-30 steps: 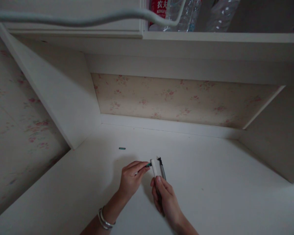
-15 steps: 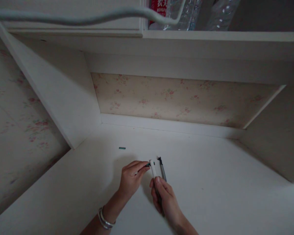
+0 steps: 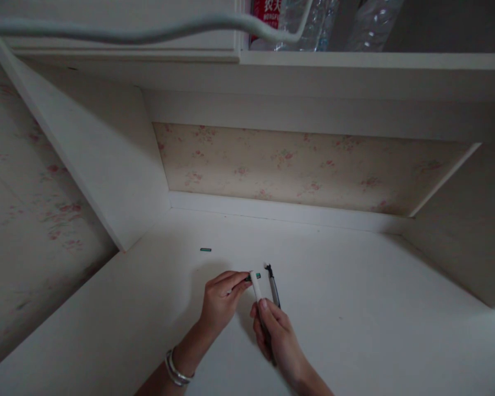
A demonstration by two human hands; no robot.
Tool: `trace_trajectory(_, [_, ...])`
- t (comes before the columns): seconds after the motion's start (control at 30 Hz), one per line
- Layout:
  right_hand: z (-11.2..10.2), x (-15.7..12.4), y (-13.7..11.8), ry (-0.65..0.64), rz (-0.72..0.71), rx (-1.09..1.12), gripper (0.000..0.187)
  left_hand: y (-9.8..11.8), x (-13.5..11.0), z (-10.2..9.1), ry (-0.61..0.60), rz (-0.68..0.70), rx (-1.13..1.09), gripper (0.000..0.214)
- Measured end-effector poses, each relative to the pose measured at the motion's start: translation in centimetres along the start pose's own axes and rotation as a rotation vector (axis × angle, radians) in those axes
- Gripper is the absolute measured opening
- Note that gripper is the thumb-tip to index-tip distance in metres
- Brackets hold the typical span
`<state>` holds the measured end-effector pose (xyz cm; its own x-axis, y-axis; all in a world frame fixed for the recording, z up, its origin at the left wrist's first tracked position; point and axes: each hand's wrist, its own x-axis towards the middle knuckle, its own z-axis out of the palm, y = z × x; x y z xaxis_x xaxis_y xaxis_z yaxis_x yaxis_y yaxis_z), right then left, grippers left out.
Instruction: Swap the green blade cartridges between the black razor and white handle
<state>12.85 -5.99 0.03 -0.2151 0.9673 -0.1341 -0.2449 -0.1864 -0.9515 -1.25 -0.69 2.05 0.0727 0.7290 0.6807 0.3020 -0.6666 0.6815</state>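
Note:
My left hand pinches a small dark green strip between thumb and fingertips. That strip meets the top of a slim white stick-like tool, and a bit of green shows on the far side of its head. My right hand is wrapped round the tool's lower part, which looks dark below the thumb; its exact kind I cannot make out. Just right of it lies a thin black and grey pen-like tool with a small crosswise head. A second small green strip rests farther back on the left.
The white desktop sits in an alcove with side panels and a floral back wall. Overhead, a shelf edge holds clear plastic bottles and a red package. A pale curved bar crosses the top left.
The white tool's head has shifted slightly left towards my left fingers, and more green now shows on its right side. My right hand moved slightly left with it.

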Motion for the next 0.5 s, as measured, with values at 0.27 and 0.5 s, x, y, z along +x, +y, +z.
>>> trace_trajectory(0.27, [-0.2,0.32,0.02,0.142,0.001,0.001,0.051,-0.29,-0.13,-0.05,0.001,-0.012,0.008,0.013])
trace_trajectory(0.5, [0.08,-0.13,0.08,0.002,-0.006,0.0,0.049,0.17,0.16,-0.01,0.007,-0.01,0.0,0.012])
